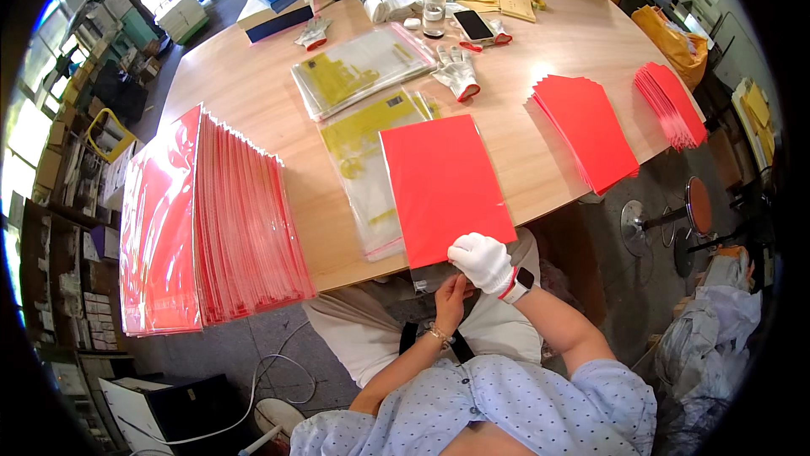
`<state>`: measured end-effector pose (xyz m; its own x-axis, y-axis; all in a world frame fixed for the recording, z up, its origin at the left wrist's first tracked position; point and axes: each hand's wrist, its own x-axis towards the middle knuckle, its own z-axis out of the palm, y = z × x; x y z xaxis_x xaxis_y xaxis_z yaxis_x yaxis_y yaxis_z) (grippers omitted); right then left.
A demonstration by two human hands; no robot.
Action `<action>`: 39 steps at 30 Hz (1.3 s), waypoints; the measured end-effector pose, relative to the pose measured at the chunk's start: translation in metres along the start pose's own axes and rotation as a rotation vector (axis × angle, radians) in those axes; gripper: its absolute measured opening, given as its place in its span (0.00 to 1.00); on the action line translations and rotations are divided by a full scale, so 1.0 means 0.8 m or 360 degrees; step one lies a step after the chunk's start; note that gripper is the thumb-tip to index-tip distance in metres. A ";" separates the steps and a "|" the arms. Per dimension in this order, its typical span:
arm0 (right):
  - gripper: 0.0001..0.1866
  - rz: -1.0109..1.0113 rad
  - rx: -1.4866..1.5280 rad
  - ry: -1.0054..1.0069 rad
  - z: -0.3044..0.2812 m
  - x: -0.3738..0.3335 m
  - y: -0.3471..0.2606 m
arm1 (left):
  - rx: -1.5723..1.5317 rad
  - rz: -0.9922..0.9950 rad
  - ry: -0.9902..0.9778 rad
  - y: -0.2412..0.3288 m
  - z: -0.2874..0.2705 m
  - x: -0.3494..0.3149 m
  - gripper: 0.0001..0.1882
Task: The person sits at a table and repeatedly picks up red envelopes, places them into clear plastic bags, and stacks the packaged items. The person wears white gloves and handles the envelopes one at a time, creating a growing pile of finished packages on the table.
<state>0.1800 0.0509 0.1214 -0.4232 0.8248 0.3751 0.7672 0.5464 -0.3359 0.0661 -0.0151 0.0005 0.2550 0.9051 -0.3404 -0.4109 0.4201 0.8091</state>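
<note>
A red sheet (447, 190) lies in front of me at the table's near edge, with clear plastic showing along its lower end. My right hand (483, 262), in a white knit glove, is closed at the sheet's lower right corner, gripping it. Just below, my bare left hand (451, 302) pinches the clear plastic sleeve (432, 277) that hangs past the table edge. Flat clear bags (367, 173) with yellow printing lie partly under the sheet's left side. How far the sheet sits inside the sleeve is hard to make out.
Left stands a tall stack of red sheets in glossy sleeves (211, 228). Fanned red sheets (582, 127) and a smaller fan (671, 106) lie right. Beyond are more clear bags (363, 68), a loose glove (456, 74), a phone (474, 26) and a glass jar (434, 9).
</note>
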 end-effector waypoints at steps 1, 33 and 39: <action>0.08 -0.0017 0.0014 -0.0030 -0.001 0.000 0.002 | -0.0035 -0.0100 -0.0074 0.001 -0.004 0.005 0.17; 0.20 0.0988 0.0119 -0.0075 -0.053 -0.204 0.126 | 0.2512 0.1375 0.0324 0.126 -0.088 -0.027 0.20; 0.04 0.0124 0.0534 0.0211 -0.071 -0.101 0.105 | 0.2337 0.1599 -0.0323 0.166 -0.071 -0.001 0.06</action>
<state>0.3061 0.0218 0.1117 -0.2868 0.8519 0.4382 0.5845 0.5180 -0.6245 -0.0385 0.0441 0.0810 0.5621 0.6817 0.4683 0.5474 -0.7311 0.4072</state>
